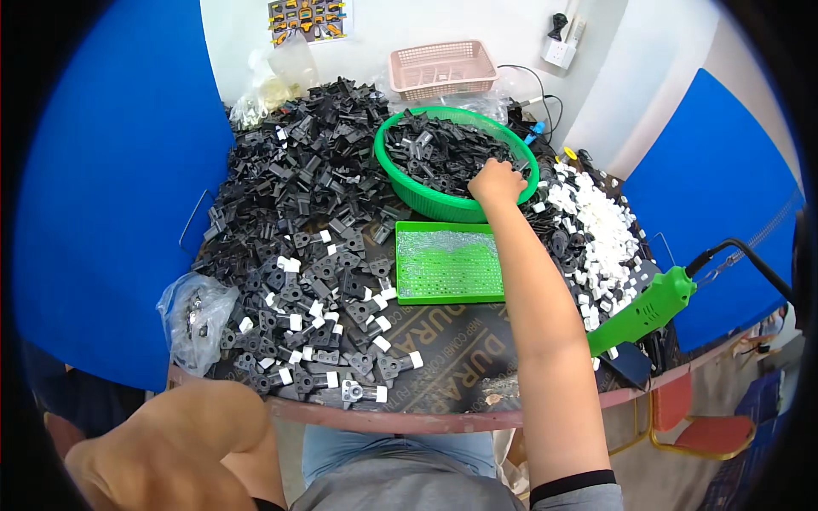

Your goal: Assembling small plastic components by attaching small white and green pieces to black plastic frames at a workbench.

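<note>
My right hand (498, 181) reaches over the near right rim of a round green plastic basket (426, 201). Its fingers curl down among the black plastic parts (434, 153) heaped inside; whatever they hold is hidden. At the lower left, my left arm is bent and my left hand (128, 456) is raised close to the camera, away from the table. Its fingers do not show clearly. Just in front of the basket lies a shallow green tray (452, 299) of small silvery screws, partly covered by my right forearm.
Loose black parts (298, 170) pile up on the left, with several white-tipped pieces (319, 332) nearer. White plastic pieces (601, 221) spread at right beside a green corded power screwdriver (648, 308). A clear bag (198, 324) sits at the left edge, a pink basket (443, 68) behind.
</note>
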Demonstrator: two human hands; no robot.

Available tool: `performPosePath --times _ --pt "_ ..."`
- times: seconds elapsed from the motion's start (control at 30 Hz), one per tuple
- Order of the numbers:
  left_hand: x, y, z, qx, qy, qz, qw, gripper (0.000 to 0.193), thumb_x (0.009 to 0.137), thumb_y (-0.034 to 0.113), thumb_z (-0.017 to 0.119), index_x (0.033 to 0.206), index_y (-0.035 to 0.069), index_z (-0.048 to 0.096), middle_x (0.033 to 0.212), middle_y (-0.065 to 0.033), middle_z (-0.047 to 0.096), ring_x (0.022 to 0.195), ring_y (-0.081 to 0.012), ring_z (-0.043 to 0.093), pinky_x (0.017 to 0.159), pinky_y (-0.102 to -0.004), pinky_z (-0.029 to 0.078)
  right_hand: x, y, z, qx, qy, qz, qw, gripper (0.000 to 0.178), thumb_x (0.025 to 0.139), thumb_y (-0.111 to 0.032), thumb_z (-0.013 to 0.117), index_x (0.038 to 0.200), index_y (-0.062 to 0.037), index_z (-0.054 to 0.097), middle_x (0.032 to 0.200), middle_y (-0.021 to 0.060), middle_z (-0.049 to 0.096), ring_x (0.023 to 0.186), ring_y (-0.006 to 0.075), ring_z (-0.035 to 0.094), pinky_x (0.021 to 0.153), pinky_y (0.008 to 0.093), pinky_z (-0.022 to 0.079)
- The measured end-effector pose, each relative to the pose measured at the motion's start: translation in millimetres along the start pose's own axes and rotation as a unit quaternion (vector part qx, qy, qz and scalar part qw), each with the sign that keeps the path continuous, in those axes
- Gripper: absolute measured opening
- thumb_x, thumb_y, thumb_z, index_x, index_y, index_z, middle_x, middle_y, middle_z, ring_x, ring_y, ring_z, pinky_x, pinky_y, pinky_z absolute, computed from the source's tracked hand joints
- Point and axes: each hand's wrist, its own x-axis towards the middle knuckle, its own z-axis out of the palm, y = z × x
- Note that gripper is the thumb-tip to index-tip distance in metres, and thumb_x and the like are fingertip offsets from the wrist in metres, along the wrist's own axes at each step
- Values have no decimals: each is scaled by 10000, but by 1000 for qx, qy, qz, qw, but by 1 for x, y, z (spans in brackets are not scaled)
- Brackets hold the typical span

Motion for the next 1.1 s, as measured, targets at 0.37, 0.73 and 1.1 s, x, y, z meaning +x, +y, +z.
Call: performPosePath --times 0.37,0.73,1.1 --pt "-30 -34 36 268 -208 61 939 408 926 454 432 814 90 577 640 -20 536 471 -119 469 389 -220 332 10 9 17 32 -10 15 999 282 858 -176 496 1090 -67 613 1191 140 533 1107 360 490 900 483 418" --pt "5 -77 13 858 127 -146 476 324 738 170 691 524 141 450 503 13 373 419 -125 410 368 -276 325 13 20 23 -7 89 -84 992 203 842 -130 481 897 -31 650 965 177 622 874 343 622 738 415 518" --pt "38 -79 32 807 223 120 533 340 634 -148 626 646 71 367 602 -18 390 412 -139 341 360 -248 238 14 12 19 0 42 -60 997 239 858 -142 468 955 -36 659 1019 183 620 937 347 614 791 410 512"
